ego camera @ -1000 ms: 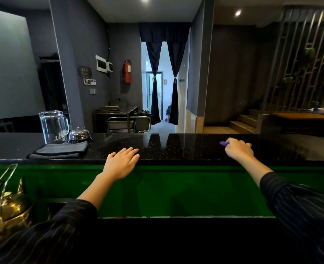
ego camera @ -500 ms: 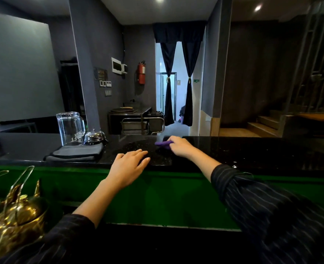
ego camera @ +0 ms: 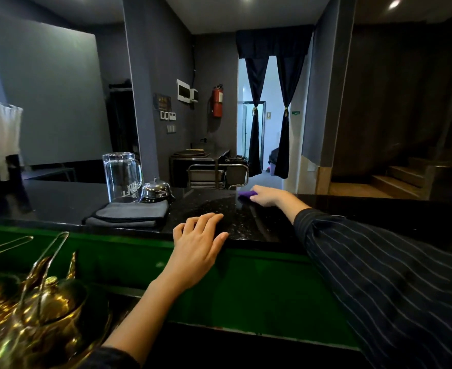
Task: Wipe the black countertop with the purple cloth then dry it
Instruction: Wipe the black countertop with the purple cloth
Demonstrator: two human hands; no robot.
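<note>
The black speckled countertop (ego camera: 248, 219) runs across the view above a green front panel. My right hand (ego camera: 266, 195) reaches over it and presses the purple cloth (ego camera: 247, 194) flat near the far edge; only the cloth's left end shows past my fingers. Palm down, my left hand (ego camera: 198, 241) rests on the near edge of the counter with its fingers spread and nothing in it. A folded grey cloth (ego camera: 129, 213) lies on the counter to the left of both hands.
A clear glass pitcher (ego camera: 121, 177) and a silver service bell (ego camera: 157, 190) stand behind the grey cloth. Brass pots and tongs (ego camera: 30, 302) sit at lower left, below the counter. Wooden steps (ego camera: 395, 182) rise at the right.
My right hand has swept the purple cloth leftward along the far side of the counter, from the right end to near the middle. My left hand has stayed on the near edge.
</note>
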